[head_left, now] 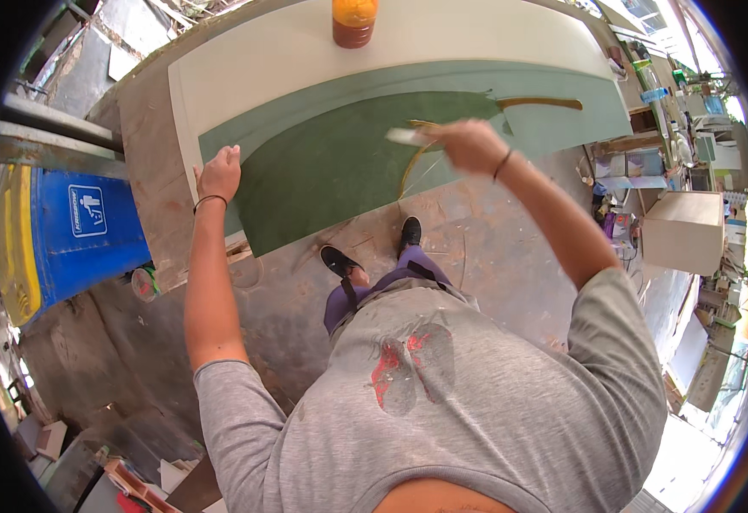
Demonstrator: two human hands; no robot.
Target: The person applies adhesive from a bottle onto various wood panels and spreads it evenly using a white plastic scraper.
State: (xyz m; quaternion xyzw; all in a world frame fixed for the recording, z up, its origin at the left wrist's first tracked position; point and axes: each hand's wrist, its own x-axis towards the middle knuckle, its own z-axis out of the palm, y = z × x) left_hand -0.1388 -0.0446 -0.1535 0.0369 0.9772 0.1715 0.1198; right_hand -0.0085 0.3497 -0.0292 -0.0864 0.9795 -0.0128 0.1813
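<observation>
A large green sheet [322,171] lies on a pale board in front of me; much of its surface is dark and looks wetted. My left hand [219,176] is closed at the sheet's left edge, its fingers curled there. In my right hand [470,147], blurred by motion, is a small white flat spreader [405,137], held over the middle of the sheet. Beside the spreader a thin amber streak of glue-like liquid [415,167] runs toward the near edge. Another thick amber streak [545,103] lies farther right on the lighter green part.
At the far edge of the white board [263,68] stands a clear bottle of orange-brown liquid [353,26]. A blue bin with a yellow rim [91,227] is at the left. Shelves with clutter and a beige box [683,232] line the right side. Strips of debris lie on the floor.
</observation>
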